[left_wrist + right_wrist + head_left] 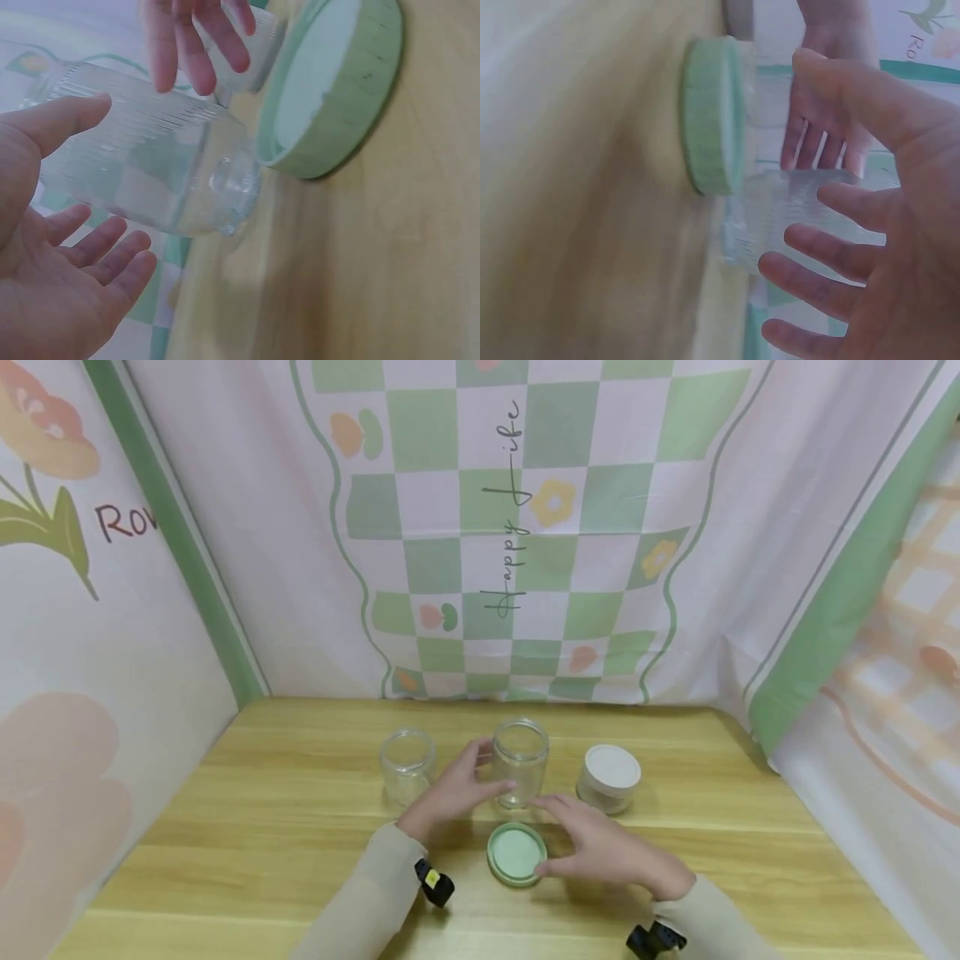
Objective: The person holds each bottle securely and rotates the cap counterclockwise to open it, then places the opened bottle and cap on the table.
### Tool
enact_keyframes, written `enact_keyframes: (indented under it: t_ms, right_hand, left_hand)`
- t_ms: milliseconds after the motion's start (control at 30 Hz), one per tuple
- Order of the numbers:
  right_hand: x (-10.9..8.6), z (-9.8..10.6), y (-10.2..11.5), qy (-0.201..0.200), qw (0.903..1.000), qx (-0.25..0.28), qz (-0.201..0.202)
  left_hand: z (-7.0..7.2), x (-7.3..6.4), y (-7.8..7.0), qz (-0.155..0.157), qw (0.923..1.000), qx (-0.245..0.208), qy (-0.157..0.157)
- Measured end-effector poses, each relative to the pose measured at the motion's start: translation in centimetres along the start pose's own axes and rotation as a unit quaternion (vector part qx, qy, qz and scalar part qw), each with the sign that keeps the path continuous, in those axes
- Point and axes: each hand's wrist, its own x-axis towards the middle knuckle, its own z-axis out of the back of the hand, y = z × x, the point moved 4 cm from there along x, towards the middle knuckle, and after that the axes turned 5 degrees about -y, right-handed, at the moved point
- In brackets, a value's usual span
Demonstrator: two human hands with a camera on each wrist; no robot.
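Observation:
A clear glass jar (521,764) without a lid stands upright at the middle of the table. My left hand (459,787) is at the jar's left side, thumb in front and fingers behind, loosely spread. In the left wrist view the ribbed jar (142,157) shows between thumb and fingers. A green lid (517,854) lies on the table just in front of the jar, its pale inside facing up. My right hand (603,845) hovers to the right with spread fingers, thumb tip by the lid's right edge and fingertips near the jar's lower right.
Another lidless clear jar (407,768) stands to the left, partly behind my left forearm. On the right is a jar with a white lid (612,768). A patterned curtain (495,527) hangs along the back edge of the wooden table (247,827).

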Motion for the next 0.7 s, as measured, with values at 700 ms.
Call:
enact_keyframes:
  t_ms: [700]
  right_hand:
    - [-0.8,5.5,-0.4,-0.115,0.9928,-0.033,0.010]
  left_hand:
    - [1.1,-0.2,-4.2,-0.127,0.9846,0.100,-0.065]
